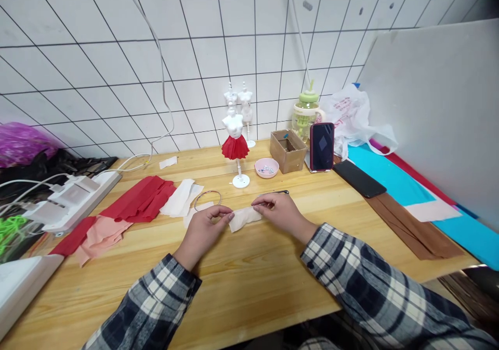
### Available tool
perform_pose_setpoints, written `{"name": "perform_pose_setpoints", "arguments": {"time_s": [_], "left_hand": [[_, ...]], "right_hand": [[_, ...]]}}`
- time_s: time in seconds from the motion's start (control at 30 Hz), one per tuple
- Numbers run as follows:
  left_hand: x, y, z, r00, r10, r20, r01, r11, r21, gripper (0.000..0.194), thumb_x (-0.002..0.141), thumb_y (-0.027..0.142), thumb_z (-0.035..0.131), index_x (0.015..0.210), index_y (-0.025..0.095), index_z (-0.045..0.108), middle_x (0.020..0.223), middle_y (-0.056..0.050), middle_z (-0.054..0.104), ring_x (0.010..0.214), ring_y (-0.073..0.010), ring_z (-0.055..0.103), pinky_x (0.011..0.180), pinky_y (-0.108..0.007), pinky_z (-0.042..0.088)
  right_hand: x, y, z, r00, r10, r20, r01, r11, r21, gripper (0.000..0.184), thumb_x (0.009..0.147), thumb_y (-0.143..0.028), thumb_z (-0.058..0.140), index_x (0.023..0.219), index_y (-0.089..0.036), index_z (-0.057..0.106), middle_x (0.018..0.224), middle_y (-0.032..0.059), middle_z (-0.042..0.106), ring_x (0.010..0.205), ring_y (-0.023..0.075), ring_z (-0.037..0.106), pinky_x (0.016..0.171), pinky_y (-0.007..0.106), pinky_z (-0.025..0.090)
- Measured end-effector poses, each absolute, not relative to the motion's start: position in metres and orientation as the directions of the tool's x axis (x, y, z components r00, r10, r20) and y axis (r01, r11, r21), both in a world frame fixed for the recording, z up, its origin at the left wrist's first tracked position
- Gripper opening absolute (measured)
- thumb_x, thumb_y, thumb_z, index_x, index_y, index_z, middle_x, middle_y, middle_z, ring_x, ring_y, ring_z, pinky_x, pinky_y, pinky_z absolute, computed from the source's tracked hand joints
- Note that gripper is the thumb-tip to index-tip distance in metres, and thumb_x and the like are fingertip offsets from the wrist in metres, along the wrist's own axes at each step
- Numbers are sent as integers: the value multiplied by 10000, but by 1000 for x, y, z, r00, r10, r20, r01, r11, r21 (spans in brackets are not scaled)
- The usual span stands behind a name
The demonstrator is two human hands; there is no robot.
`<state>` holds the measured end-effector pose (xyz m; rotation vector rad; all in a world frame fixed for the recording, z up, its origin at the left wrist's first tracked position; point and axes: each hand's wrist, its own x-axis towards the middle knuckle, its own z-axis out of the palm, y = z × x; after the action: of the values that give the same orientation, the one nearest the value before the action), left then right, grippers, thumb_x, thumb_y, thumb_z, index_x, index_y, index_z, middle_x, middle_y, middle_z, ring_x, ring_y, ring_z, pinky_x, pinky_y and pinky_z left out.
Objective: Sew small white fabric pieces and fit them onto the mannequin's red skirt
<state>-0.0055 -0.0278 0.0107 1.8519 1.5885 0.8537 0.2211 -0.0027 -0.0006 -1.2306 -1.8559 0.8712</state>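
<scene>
A small strip of white crepe paper [245, 218] is stretched between my two hands, just above the wooden table. My left hand [205, 230] pinches its left end between thumb and fingers. At the other end, the fingertips of my right hand [284, 212] are closed on the strip's upper right corner. Behind my left hand lie a thin ring-shaped band [207, 193] and more white paper pieces [181, 198]. A dark slim tool [283, 191] is partly hidden behind my right hand. Farther back stands a white mini dress form [234, 126] wearing a pleated red skirt [235, 148].
A pink bowl of beads [267, 168], a cardboard box [288, 151], a propped phone [322, 146] and a green-lidded bottle [306, 113] stand at the back. Red paper [138, 198] and a power strip [74, 202] lie left; brown [413, 225] and blue sheets [390, 176] lie right.
</scene>
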Motion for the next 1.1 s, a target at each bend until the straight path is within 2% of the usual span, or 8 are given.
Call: {"name": "perform_pose_setpoints", "arguments": {"time_s": [0.33, 0.43, 0.53, 0.73, 0.83, 0.93, 1.0, 1.1], "left_hand": [[-6, -26, 9, 95, 990, 102, 601, -138, 787, 276, 782, 465, 652, 831, 203, 726, 765, -26, 738, 719, -199, 651, 749, -324, 509], [-4, -27, 9, 85, 995, 49, 503, -85, 860, 287, 763, 472, 674, 822, 195, 717, 754, -32, 734, 698, -195, 649, 696, -310, 515], [-3, -28, 6, 74, 997, 15, 398, -44, 916, 307, 735, 486, 698, 811, 189, 704, 759, -36, 731, 694, -197, 655, 664, -305, 519], [-2, -28, 6, 57, 997, 44, 418, -63, 906, 318, 760, 488, 678, 839, 182, 711, 829, -56, 745, 770, -217, 674, 733, -334, 534], [-2, -29, 9, 99, 992, 77, 476, -115, 872, 364, 793, 495, 642, 973, 187, 719, 998, -85, 749, 947, -257, 671, 877, -395, 513], [-2, -31, 14, 138, 976, 167, 551, -216, 806, 418, 817, 488, 620, 1119, 208, 689, 1200, -95, 692, 1156, -282, 592, 1031, -450, 418], [0, -34, 17, 197, 966, 169, 563, -253, 786, 395, 823, 482, 614, 1102, 215, 696, 1194, -88, 695, 1150, -279, 595, 1035, -439, 415], [6, -39, 19, 258, 959, 115, 544, -243, 803, 312, 811, 461, 627, 966, 207, 720, 1014, -66, 748, 970, -256, 665, 922, -382, 489]], "right_hand": [[224, 0, 2, -245, 959, 142, 400, 233, -886, 118, 798, -246, 658, 838, -193, 756, 828, 39, 759, 730, 161, 671, 683, 281, 507], [224, 0, 2, -219, 967, 132, 288, 193, -938, 178, 801, -267, 650, 924, -172, 736, 862, 58, 746, 753, 156, 667, 697, 278, 513], [221, 1, -2, -274, 961, 39, 91, 66, -994, 316, 776, -334, 672, 1031, -148, 689, 893, 70, 729, 768, 153, 662, 697, 277, 514], [219, 5, -9, -196, 980, -21, -11, -23, -1000, 291, 679, -376, 733, 850, -151, 662, 827, 49, 708, 721, 143, 635, 713, 285, 504], [223, 6, -7, -201, 979, 38, 37, 46, -998, 250, 708, -365, 708, 837, -157, 653, 815, 41, 699, 730, 145, 631, 717, 285, 506], [225, 1, -3, -336, 938, 91, 181, 159, -971, 159, 757, -308, 664, 827, -165, 654, 779, 22, 686, 707, 137, 621, 684, 268, 494], [221, -5, -2, -447, 889, 102, 262, 239, -935, 112, 784, -273, 639, 828, -173, 663, 732, 7, 669, 664, 127, 604, 631, 247, 474], [212, -14, 0, -484, 866, 121, 302, 296, -906, 79, 803, -243, 626, 818, -179, 670, 689, -5, 650, 615, 114, 579, 569, 222, 449]]}}
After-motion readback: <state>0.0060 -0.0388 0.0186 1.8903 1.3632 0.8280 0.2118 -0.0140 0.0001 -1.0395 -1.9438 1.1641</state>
